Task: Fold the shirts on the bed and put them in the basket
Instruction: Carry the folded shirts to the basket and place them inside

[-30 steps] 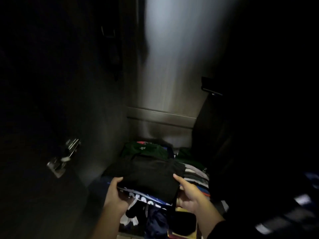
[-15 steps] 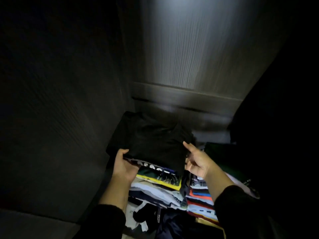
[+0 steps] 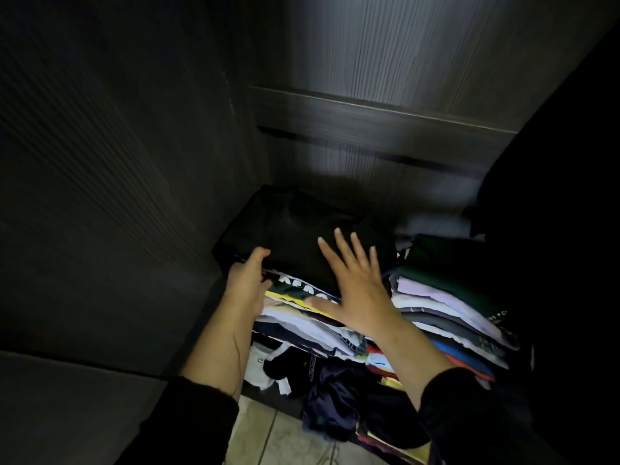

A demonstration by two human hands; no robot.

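Folded black shirt (image 3: 295,236) lies on top of the left stack of folded clothes (image 3: 302,317), directly ahead of both hands, in a dim wooden compartment (image 3: 369,105); no basket can be made out. Left hand (image 3: 246,285) grips the shirt's near-left edge, thumb on top and fingers curled beneath, probably to steady and square it on the pile; right hand (image 3: 357,290) is spread flat with fingers apart over the shirt's near-right part, seemingly to press it down; contact cannot be confirmed owing to blur. The shirt's long axis appears to run away from the hands towards the back panel, collar end indistinguishable; a second stack (image 3: 449,303) sits just right of the right hand.
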